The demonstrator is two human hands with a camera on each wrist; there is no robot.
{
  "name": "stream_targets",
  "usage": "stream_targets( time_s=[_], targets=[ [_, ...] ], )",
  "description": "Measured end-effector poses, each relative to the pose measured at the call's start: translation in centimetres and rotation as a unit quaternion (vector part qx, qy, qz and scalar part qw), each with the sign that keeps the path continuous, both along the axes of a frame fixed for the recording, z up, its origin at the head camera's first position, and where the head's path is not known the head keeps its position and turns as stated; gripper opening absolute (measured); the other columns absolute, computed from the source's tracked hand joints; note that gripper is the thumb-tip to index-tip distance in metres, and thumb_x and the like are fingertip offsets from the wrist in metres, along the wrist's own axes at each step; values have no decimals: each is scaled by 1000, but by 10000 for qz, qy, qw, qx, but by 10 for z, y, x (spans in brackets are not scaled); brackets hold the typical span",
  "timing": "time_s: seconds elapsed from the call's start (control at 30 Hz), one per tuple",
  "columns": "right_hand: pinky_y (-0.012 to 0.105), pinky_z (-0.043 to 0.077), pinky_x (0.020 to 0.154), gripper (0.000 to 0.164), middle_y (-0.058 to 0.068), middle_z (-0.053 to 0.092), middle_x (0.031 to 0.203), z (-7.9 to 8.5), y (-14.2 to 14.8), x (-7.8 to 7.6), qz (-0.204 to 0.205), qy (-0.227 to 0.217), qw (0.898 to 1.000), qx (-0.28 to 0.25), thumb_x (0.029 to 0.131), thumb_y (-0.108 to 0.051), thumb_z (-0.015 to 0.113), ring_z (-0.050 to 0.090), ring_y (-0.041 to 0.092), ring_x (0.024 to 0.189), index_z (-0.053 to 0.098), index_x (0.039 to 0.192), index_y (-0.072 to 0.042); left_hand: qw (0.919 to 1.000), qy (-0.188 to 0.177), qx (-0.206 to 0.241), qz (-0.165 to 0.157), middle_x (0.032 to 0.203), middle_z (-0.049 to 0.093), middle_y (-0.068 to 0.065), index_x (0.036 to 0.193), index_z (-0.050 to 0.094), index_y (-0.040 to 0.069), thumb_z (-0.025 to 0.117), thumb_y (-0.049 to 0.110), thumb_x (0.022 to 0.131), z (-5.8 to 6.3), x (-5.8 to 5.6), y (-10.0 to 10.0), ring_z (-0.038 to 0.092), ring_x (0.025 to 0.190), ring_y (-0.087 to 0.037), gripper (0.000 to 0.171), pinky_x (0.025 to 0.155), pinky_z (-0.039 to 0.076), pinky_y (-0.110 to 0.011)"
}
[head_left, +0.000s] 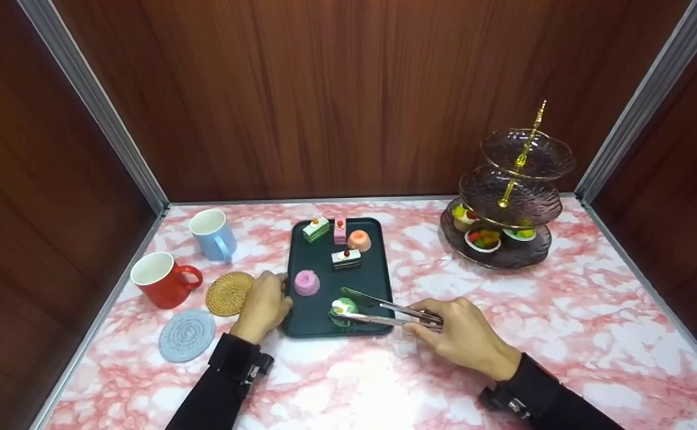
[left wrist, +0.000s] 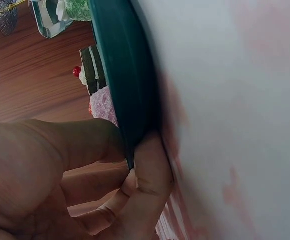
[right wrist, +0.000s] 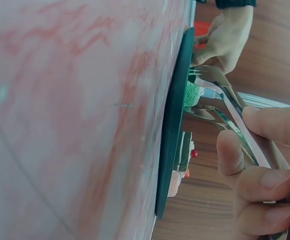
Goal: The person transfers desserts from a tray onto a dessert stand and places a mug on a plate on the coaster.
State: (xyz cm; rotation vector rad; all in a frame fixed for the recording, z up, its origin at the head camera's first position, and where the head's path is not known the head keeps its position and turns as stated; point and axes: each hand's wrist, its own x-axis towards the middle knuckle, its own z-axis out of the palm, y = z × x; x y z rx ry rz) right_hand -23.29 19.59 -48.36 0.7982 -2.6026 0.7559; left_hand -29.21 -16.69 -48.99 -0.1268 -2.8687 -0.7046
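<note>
A dark green tray (head_left: pixel 315 319) lies in the middle of the table. My left hand (head_left: pixel 264 303) pinches its left edge, thumb above and fingers beneath, as the left wrist view shows. In my right hand (head_left: pixel 464 337) are metal tongs (head_left: pixel 378 310), gripped near their back end. The tong tips stand apart on either side of a green round cake (head_left: pixel 343 312) with a white top, at the tray's front. Also on the tray are a pink round cake (head_left: pixel 307 283), a dark cake slice (head_left: pixel 346 259), an orange cake (head_left: pixel 359 240), a green slice (head_left: pixel 316 229) and a pink slice (head_left: pixel 340 232).
At the right back stands a three-tier glass stand (head_left: pixel 494 260) with several small tarts on its lowest plate. On the left are a red mug (head_left: pixel 160 283), a light blue mug (head_left: pixel 211 236), a tan coaster (head_left: pixel 226 294) and a grey-blue coaster (head_left: pixel 187 335). Wooden panels surround the table.
</note>
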Motion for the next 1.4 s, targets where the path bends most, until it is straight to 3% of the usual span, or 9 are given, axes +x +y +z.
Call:
stream_targets(
  time_s=[0.3, 0.7, 0.9, 1.4],
  targets=[
    [10, 36, 52, 23, -29, 59, 76, 0, 0, 0, 73, -16, 9999, -105, 78, -44, 68, 49, -5, 56, 67, 98, -33, 10000, -71, 42, 0, 91, 57, -11, 116, 63, 2, 68, 9, 70, 0, -1, 0, 55, 84, -25, 47, 79, 47, -40],
    [9, 28, 44, 23, -28, 58, 74, 1, 1, 1, 111, -67, 9997, -194, 80, -45, 66, 43, -3, 50, 68, 97, -31, 9999, 78, -80, -72, 89, 58, -12, 112, 65, 2, 68, 9, 68, -1, 0, -1, 56, 84, -27, 44, 76, 47, -42],
    [9, 29, 44, 21, -27, 58, 73, 3, 3, 0, 63, -29, 9996, -275, 79, -45, 66, 44, -4, 51, 67, 98, -35, 10000, 27, -16, -8, 91, 58, -13, 113, 64, 2, 68, 10, 69, -1, 0, -1, 56, 85, -27, 45, 78, 47, -42],
    [9, 33, 47, 26, -28, 60, 75, 8, 10, -4, -112, 127, 9988, -463, 79, -45, 67, 45, -4, 52, 68, 101, -31, 9999, 63, -80, -73, 89, 57, -11, 112, 64, 1, 68, 9, 69, -2, -2, -2, 55, 83, -26, 45, 76, 48, -40]
  ],
)
